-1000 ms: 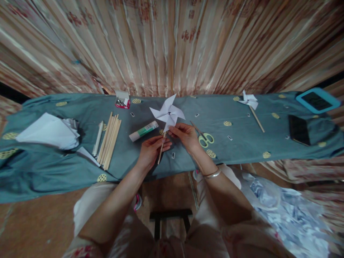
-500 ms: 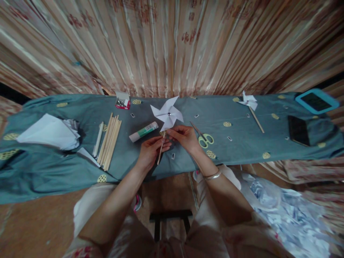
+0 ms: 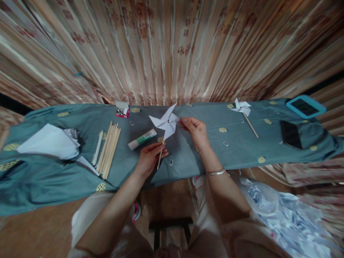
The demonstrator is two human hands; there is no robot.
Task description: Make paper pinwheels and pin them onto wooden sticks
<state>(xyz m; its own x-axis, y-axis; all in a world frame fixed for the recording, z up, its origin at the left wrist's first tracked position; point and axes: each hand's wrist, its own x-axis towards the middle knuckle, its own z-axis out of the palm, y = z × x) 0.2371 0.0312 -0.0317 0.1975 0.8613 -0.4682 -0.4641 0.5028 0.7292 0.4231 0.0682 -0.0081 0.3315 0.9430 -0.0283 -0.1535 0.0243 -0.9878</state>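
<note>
A white paper pinwheel [image 3: 167, 123] with a shiny pin at its centre stands on a thin wooden stick [image 3: 160, 157] over the middle of the table. My left hand [image 3: 150, 157] grips that stick below the paper blades. At the pinwheel's right edge, my right hand [image 3: 195, 130] has its thumb and fingers pressed together on a blade tip. A glue stick [image 3: 142, 139] with a green label lies just left of the pinwheel. The scissors are hidden behind my right hand.
Wooden sticks [image 3: 109, 150], a white pen-like tube [image 3: 98, 147], stacked paper [image 3: 49, 141] and a red box of pins [image 3: 122, 110] lie left. Another pinwheel [image 3: 242, 106], a black phone [image 3: 291, 134] and a blue-framed tablet [image 3: 305, 106] are right.
My right hand has moved from the stick, just below the blades, up and right to a blade tip. The pinwheel's blades have turned. My left hand still holds the stick. The view has shifted slightly.
</note>
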